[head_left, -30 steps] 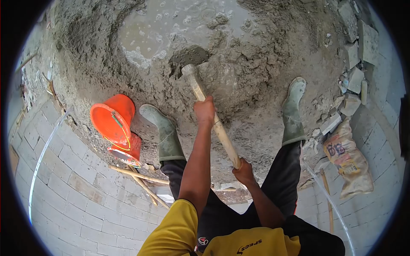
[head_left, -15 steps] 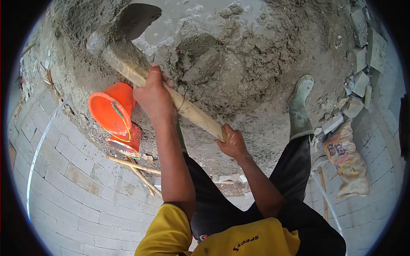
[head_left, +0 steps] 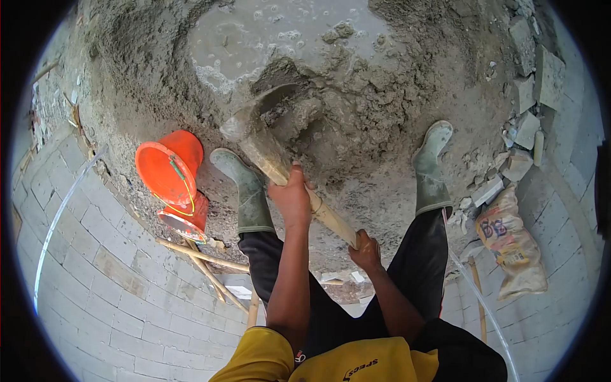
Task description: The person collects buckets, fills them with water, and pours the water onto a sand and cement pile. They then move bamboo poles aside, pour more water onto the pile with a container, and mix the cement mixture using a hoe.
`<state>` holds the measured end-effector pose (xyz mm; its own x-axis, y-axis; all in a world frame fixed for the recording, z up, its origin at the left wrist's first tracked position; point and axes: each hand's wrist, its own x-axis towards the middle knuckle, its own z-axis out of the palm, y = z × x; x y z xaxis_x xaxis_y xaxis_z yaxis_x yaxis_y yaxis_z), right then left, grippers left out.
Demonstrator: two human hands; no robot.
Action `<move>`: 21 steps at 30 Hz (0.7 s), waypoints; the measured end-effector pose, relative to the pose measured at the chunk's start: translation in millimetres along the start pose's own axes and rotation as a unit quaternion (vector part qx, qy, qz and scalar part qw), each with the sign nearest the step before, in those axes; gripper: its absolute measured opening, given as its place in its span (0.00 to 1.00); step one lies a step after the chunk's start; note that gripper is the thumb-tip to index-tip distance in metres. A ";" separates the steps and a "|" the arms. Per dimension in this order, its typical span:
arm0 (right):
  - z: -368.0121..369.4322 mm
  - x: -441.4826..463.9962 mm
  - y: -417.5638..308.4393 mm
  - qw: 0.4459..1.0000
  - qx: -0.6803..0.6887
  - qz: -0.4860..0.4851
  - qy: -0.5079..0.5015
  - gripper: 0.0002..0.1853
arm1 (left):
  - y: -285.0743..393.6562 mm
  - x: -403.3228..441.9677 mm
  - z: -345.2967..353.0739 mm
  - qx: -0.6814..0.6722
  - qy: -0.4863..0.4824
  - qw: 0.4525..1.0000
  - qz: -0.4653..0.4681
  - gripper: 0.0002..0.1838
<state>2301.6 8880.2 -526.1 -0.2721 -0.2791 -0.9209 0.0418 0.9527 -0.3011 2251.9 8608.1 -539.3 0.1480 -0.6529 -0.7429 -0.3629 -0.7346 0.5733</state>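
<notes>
My left hand (head_left: 292,198) is wrapped round the upper part of a wooden handle (head_left: 334,224), close to the tool's head. My right hand (head_left: 365,251) grips the lower end of the same handle. The hoe's metal blade (head_left: 275,97) rests at the wet grey mortar (head_left: 375,95), its edge partly sunk in or hidden by it. Beyond the blade lies a pool of cloudy water (head_left: 254,38) with foam on it. My boots (head_left: 245,194) stand on either side of the tool.
An orange bucket (head_left: 167,167) lies tilted at the left, with a smaller red pail (head_left: 186,218) below it. Wooden poles (head_left: 207,256) lie near the pail. At the right are a printed sack (head_left: 512,245), broken blocks (head_left: 527,130) and a clear hose (head_left: 487,296).
The hoe was at the mortar, then rose towards the upper left with both hands on it. Now it has come down to the mortar again, right of its raised position.
</notes>
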 end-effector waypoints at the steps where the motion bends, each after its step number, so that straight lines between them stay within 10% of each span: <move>1: -5.4 28.1 -31.2 0.999 0.028 -0.033 0.009 0.20 | 38.7 8.2 2.9 -0.016 0.007 0.999 0.036 0.10; 5: -19.1 115.9 -120.5 0.988 0.121 -0.098 0.016 0.20 | 101.6 106.4 50.0 0.041 -0.027 0.988 0.147 0.13; 9: 8.5 87.2 -91.2 0.992 0.119 0.040 0.019 0.18 | -31.4 187.8 82.8 0.253 -0.061 0.965 0.027 0.18; 16: 45.7 -27.3 24.2 0.994 0.093 -0.019 0.061 0.18 | -44.0 15.8 21.1 0.172 -0.053 0.983 -0.045 0.09; 21: -5.2 35.1 -41.3 0.960 0.228 -0.084 0.137 0.14 | 62.8 -30.4 79.7 0.122 -0.148 0.970 0.147 0.09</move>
<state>2285.3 8831.7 -544.7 -0.5517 -0.3226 -0.7691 0.3743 0.7283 -0.5740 2151.3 8596.6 -508.2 -0.2522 -0.7194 -0.6472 -0.5623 -0.4354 0.7030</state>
